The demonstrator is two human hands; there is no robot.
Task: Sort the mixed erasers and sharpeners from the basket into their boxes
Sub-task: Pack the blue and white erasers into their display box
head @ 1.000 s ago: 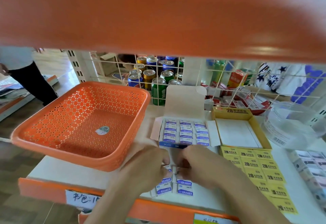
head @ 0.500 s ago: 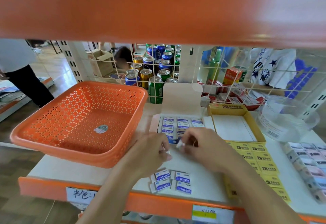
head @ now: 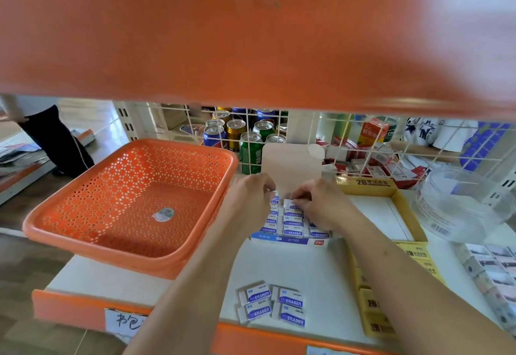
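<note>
The orange perforated basket (head: pixel 131 201) stands at the left of the shelf, holding only a sticker. The open blue and white eraser box (head: pixel 290 240) stands to its right, lid flap upright, filled with rows of blue-labelled erasers (head: pixel 293 226). Both hands hover over the box's back row. My left hand (head: pixel 251 198) pinches a small eraser at its fingertips. My right hand (head: pixel 315 204) presses another eraser down into the back row. Several loose erasers (head: pixel 270 303) lie in a block near the shelf's front edge.
A yellow 2B box (head: pixel 405 209) stands right of the eraser box, with yellow packs (head: pixel 371 307) in front of it. A clear plastic tub (head: pixel 460 204) is at the far right. Drink cans (head: pixel 248 142) sit behind a wire grid. An orange shelf hangs overhead. A person stands far left.
Both hands rose from the loose erasers at the shelf's front and moved back to the box, each carrying an eraser. The loose block now lies uncovered.
</note>
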